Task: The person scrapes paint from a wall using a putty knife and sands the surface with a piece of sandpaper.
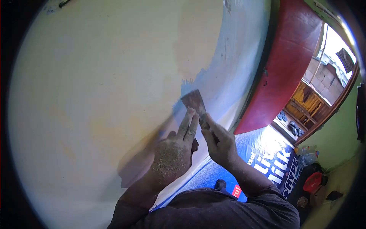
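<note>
A flat metal scraper (193, 100) lies with its wide blade against the wall (114, 76), at the border between the cream paint and a bluish-white patch (228, 76). My right hand (219, 141) is closed round the scraper's lower part. Two straight fingers of my left hand (173, 152) press on the blade's lower end, while its other fingers are bent round the handle, whose dark end shows beside the palm. Pale dust and crumbs cover the back of my left hand.
A red door (282, 65) stands open at the right, beside a doorway with footwear (293, 128) outside. A printed blue sheet (263, 152) covers the floor. Plastic bottles (308, 158) and a red round object (312, 182) lie at the lower right.
</note>
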{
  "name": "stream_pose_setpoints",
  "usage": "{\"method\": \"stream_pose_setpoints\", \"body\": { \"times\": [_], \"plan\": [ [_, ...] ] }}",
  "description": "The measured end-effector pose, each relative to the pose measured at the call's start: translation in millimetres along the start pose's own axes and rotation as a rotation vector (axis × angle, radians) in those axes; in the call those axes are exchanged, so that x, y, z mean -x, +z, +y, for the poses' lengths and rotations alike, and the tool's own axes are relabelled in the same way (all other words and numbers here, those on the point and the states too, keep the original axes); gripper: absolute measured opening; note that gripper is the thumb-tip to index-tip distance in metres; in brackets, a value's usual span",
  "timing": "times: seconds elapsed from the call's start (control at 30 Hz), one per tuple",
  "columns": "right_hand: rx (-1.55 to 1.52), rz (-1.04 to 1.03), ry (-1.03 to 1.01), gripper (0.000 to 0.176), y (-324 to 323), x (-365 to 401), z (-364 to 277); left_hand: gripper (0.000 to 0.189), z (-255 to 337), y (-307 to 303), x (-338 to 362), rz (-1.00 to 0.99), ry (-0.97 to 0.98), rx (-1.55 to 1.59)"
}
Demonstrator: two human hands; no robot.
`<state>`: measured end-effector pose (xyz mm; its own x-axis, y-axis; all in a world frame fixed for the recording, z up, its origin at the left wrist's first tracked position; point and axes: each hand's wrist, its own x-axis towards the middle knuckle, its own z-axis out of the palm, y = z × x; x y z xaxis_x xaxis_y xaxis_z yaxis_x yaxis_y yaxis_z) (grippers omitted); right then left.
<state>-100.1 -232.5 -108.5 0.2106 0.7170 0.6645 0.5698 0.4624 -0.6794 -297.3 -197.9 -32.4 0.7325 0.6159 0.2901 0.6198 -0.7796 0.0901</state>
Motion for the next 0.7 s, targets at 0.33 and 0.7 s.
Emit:
{"method": "stream_pose_setpoints", "body": {
  "times": [0.33, 0.7],
  "plan": [
    [0.044, -0.021, -0.009, 0.051, -2, 0, -5, 0.086, 1, -9, 1, -0.03, -0.024, 0.041],
    [0.028, -0.054, 0.04, 0.051, -1, 2, -4, 0.085, -1, -5, 1, -0.052, -0.01, -0.003]
  ]
}}
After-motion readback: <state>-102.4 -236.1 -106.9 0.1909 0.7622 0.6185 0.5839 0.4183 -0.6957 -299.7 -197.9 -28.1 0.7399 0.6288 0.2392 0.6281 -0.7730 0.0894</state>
